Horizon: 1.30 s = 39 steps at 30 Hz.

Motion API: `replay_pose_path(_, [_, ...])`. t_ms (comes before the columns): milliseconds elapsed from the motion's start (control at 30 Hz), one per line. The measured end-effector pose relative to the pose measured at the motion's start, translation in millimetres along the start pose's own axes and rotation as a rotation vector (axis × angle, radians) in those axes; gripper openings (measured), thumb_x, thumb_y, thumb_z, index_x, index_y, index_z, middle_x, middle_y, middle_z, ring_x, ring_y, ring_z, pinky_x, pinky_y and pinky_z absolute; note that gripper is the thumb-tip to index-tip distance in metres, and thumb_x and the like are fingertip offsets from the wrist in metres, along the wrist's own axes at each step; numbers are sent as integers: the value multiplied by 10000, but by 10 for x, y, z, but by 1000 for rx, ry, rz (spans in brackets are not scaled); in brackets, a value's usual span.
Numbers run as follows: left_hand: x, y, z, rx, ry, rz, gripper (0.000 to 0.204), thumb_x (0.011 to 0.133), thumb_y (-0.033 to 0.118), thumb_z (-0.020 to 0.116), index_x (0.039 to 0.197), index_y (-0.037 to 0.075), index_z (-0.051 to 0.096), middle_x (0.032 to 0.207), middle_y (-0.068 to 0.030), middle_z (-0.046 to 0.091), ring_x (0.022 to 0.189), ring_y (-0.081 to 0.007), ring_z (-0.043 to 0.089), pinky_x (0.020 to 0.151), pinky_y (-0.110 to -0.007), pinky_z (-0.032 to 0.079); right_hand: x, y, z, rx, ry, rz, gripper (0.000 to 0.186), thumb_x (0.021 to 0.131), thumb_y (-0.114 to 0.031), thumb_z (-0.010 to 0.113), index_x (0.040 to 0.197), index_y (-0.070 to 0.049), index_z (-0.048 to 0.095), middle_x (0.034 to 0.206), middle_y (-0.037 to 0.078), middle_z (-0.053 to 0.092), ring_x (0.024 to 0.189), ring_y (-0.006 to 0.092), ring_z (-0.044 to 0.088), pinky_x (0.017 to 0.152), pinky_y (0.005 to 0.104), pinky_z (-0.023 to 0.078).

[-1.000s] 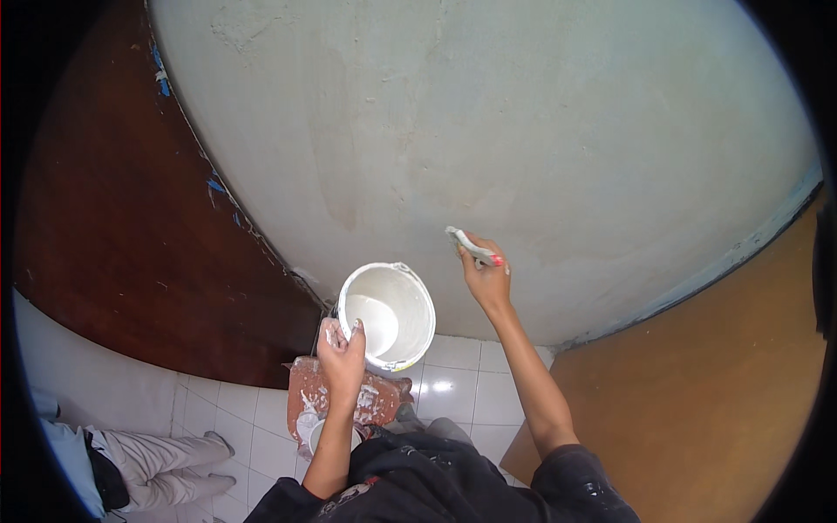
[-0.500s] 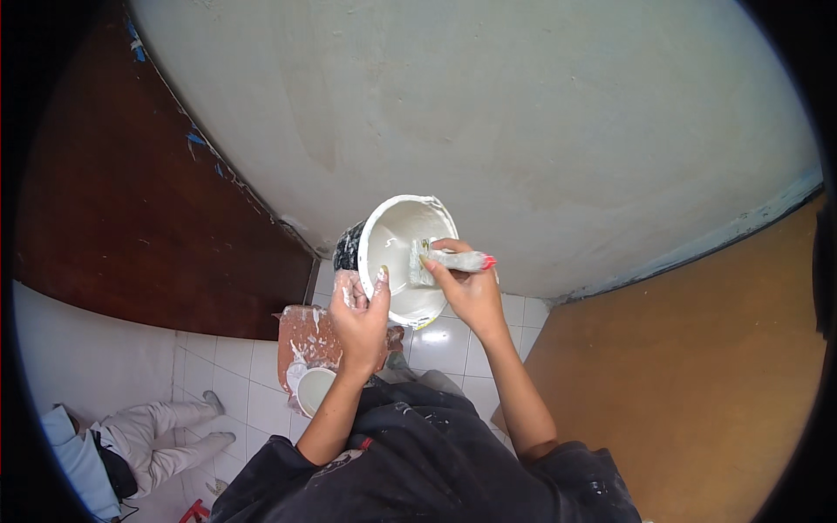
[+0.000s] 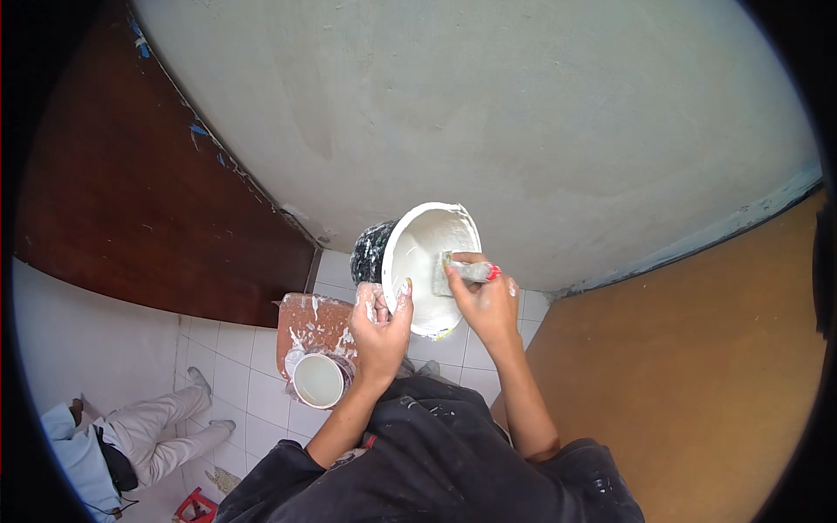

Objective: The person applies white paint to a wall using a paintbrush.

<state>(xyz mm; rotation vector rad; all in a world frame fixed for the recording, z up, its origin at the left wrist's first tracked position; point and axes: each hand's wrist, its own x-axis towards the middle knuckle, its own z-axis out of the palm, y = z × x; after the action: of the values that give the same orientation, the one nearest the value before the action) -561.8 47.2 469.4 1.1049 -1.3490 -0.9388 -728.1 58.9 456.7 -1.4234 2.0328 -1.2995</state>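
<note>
A paint bucket [image 3: 373, 247], black outside with white splashes and white paint inside, is tilted with its mouth toward me. My left hand [image 3: 381, 336] grips its near left rim, thumb over the edge and fingers curled outside. In my right hand [image 3: 486, 301] is a paintbrush [image 3: 471, 272] with a whitish handle and a red tip, held by its base between thumb and fingers. The brush head lies at the right side of the bucket's inside. Its bristles are partly hidden, so I cannot tell how firmly they touch the paint. White paint marks both hands.
A reddish-brown, paint-splashed stool [image 3: 316, 321] bears a white tub [image 3: 319, 382] to my left. The grey wall [image 3: 488, 105] rises ahead, between a dark brown panel [image 3: 157, 192] and a tan panel [image 3: 680, 366]. Another person [image 3: 157, 427] is at lower left, near a red object [image 3: 197, 507].
Bucket, brush and both hands have shifted to the right and slightly nearer to me. More of the white tub on the stool now shows.
</note>
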Motion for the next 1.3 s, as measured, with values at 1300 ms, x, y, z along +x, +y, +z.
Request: replay_pose_path(1300, [24,-623,-732,84,-137,-176,240,906,32,707,815,36,484,745,29,451,702,-57,389,588,-265,348,247,540,390,1086,239,497,451,940,-241,807,1326,-91,629,1022,23,687,795,81,593,703,248,511])
